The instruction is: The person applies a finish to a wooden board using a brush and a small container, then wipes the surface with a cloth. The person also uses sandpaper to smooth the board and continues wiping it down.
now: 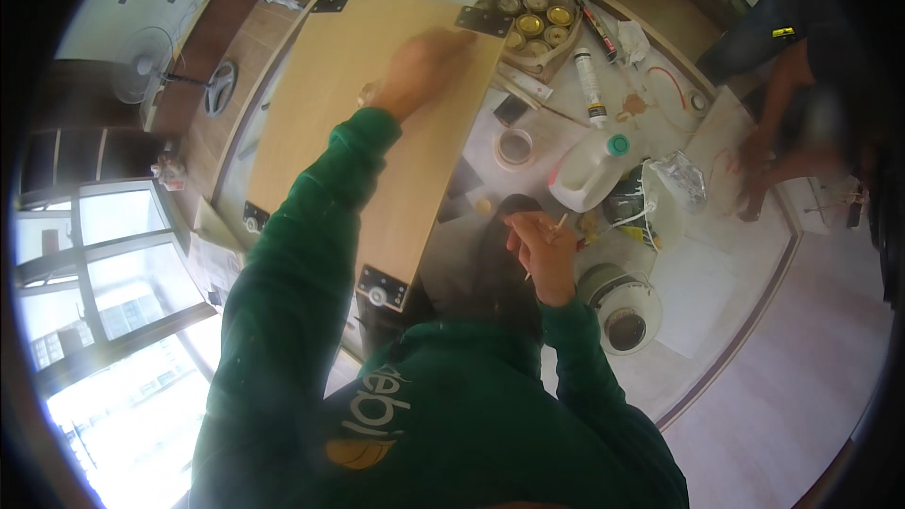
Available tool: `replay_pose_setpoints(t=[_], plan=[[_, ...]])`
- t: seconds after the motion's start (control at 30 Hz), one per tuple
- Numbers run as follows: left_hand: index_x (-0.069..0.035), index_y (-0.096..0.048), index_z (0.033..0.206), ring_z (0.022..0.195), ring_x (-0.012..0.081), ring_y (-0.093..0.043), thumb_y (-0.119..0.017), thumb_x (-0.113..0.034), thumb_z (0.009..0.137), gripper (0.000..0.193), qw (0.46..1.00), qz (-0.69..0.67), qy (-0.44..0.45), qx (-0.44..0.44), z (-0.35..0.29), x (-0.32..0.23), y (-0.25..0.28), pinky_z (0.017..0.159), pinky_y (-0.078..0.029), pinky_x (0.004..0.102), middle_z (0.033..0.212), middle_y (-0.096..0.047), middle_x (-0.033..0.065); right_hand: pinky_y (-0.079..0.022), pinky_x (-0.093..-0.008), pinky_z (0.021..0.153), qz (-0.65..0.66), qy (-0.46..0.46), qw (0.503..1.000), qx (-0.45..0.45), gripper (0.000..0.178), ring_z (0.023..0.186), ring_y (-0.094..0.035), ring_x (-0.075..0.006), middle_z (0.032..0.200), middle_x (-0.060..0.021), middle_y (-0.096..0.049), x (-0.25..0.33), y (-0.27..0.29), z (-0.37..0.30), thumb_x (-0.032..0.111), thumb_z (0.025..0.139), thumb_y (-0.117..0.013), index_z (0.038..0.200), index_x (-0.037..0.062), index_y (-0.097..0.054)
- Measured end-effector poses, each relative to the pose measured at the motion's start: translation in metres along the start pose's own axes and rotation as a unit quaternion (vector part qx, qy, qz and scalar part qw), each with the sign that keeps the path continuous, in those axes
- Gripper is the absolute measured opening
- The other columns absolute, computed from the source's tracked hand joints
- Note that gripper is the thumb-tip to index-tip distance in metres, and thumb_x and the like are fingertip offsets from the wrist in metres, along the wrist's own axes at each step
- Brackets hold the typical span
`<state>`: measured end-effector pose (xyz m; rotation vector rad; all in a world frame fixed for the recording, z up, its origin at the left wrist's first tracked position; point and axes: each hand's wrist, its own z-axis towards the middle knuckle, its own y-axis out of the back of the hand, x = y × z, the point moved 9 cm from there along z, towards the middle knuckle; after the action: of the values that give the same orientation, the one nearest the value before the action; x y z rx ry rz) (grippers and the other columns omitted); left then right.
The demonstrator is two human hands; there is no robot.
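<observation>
A pale wooden board (325, 85) with black corner plates lies at an angle in front of me. My left hand (424, 71) is over its far part, with the fingertips near the far-right black plate (485, 21). Those fingers are blurred, so their grip is unclear. Right of the board, my right hand (547, 259) is closed around a thin light wooden stick (562, 222); its full length is hidden by the fingers. A white caster wheel (378, 295) sits on the near-right plate, and a second caster (252, 223) is at the near-left corner.
A white jug with a green cap (589, 170), a roll of tape (515, 148), a sealant tube (589, 85) and a box of small tins (547, 42) crowd the table. Open buckets (650, 306) stand near my right hand. Another person's arms (768, 151) reach in at the right.
</observation>
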<state>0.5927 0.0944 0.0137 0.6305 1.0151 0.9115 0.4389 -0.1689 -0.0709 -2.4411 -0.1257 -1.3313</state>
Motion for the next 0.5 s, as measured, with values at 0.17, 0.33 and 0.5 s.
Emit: replay_pose_setpoints(t=[0.17,0.33,0.5], plan=[[-0.014,-0.077,0.116,0.084,0.0306,-0.069,-0.069,-0.02,0.094,0.024,0.999,0.04,-0.03,0.012,0.022,0.0,-0.026,0.077,-0.057,0.0406,0.101,-0.071,0.0065,-0.03,-0.02,0.047,0.003,-0.011,1.0,-0.024,0.021,0.051,-0.042,-0.0013,0.071,-0.0008,-0.065,-0.015,0.021,0.013,0.022,0.1,-0.07,0.097,0.0018,-0.075],[-0.015,-0.076,0.116,0.087,0.0311,-0.069,-0.066,-0.019,0.095,0.023,0.992,0.083,-0.084,0.033,0.027,-0.005,-0.037,0.078,-0.057,0.0411,0.104,-0.069,0.0066,-0.03,-0.02,0.048,-0.002,-0.019,0.999,-0.032,0.021,0.052,-0.042,-0.0016,0.072,-0.0012,-0.065,-0.021,0.027,0.021,0.023,0.1,-0.07,0.099,0.0022,-0.075],[-0.016,-0.074,0.119,0.091,0.0326,-0.069,-0.065,-0.016,0.094,0.026,0.978,0.142,-0.13,0.08,0.029,-0.018,-0.04,0.079,-0.058,0.0433,0.111,-0.064,0.0092,-0.03,-0.0206,0.049,0.006,-0.02,0.999,-0.029,0.021,0.052,-0.041,-0.0017,0.072,-0.0012,-0.065,-0.023,0.023,0.026,0.023,0.1,-0.07,0.099,0.0025,-0.075]])
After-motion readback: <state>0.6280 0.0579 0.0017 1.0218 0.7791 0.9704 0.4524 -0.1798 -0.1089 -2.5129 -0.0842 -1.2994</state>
